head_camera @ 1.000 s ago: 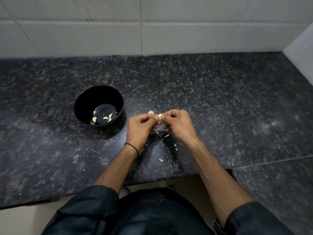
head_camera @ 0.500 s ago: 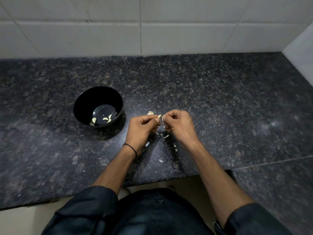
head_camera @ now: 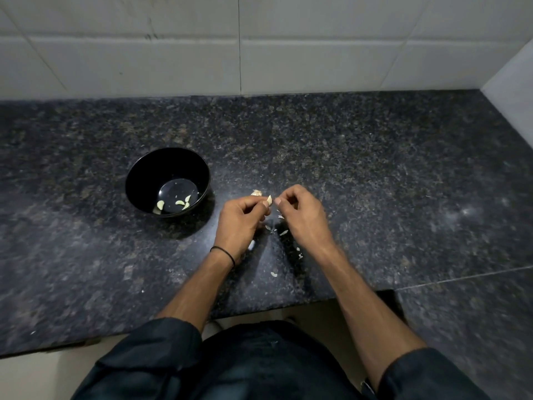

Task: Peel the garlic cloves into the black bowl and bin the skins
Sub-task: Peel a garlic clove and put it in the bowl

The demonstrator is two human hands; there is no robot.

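- Pinches a small pale garlic clove (head_camera: pixel 269 200) in the left hand (head_camera: pixel 239 219) grip, thumb against forefinger.
- Curls the right hand (head_camera: pixel 302 215) grip together just beside it.

No text, label, brand, number or sign can be read anywhere in the view. The black bowl (head_camera: pixel 138 180) on the left is plain, and the speckled bench (head_camera: pixel 375 168) and the pale wall tiles (head_camera: pixel 317 62) at the far side carry no writing.
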